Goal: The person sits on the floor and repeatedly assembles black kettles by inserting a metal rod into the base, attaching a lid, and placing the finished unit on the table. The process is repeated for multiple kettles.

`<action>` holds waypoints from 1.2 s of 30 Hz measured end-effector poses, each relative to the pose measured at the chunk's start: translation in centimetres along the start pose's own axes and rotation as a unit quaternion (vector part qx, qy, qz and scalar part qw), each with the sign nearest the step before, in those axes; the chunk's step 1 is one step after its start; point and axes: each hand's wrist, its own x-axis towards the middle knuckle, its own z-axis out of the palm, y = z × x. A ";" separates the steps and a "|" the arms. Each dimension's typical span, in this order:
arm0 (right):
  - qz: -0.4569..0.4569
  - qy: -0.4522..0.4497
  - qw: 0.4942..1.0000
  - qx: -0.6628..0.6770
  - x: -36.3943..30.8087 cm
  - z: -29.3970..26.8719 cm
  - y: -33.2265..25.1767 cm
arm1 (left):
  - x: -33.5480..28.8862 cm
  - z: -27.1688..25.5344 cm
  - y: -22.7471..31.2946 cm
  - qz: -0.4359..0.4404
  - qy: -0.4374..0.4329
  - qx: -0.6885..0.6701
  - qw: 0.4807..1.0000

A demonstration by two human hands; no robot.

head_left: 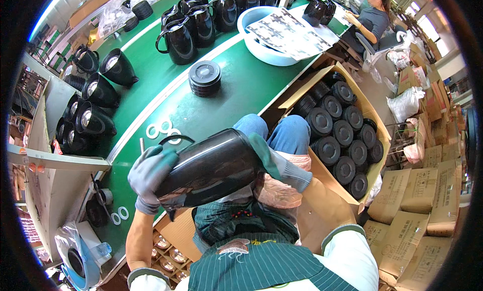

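Note:
A glossy black jug [214, 165] lies on its side across my lap, between my two gloved hands. Its handle [178, 138] shows above it, and a pointed spout sticks out below near the left end. My left hand [151, 176], slightly blurred, is closed round the left end and covers the mouth. At the right end, my right hand [279, 164] grips the base, its fingertips partly hidden behind the jug. On the green bench ahead sit a stack of black round discs [205, 74] and several white rings [165, 129].
An open carton [297, 102] at my right holds black round discs. Beyond it are stacked cartons [405, 240] and a seated person [372, 22]. A blue basin [271, 57], upright black jugs [181, 42] and jugs lying tilted [95, 120] stand on the bench. Silvery liners [176, 255] fill a lower-left box.

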 end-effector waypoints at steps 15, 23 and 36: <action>0.035 -0.030 0.987 0.157 4.7 0.9 0.7 | -0.6 0.1 -1.4 -0.003 0.026 0.018 0.999; -0.250 -0.033 0.944 -0.214 7.3 7.4 -11.1 | -7.1 3.7 -3.6 -0.362 0.025 -0.291 0.885; -0.170 -0.041 0.949 -0.261 5.7 6.6 -12.0 | -8.5 4.6 -4.8 -0.483 -0.004 -0.525 0.701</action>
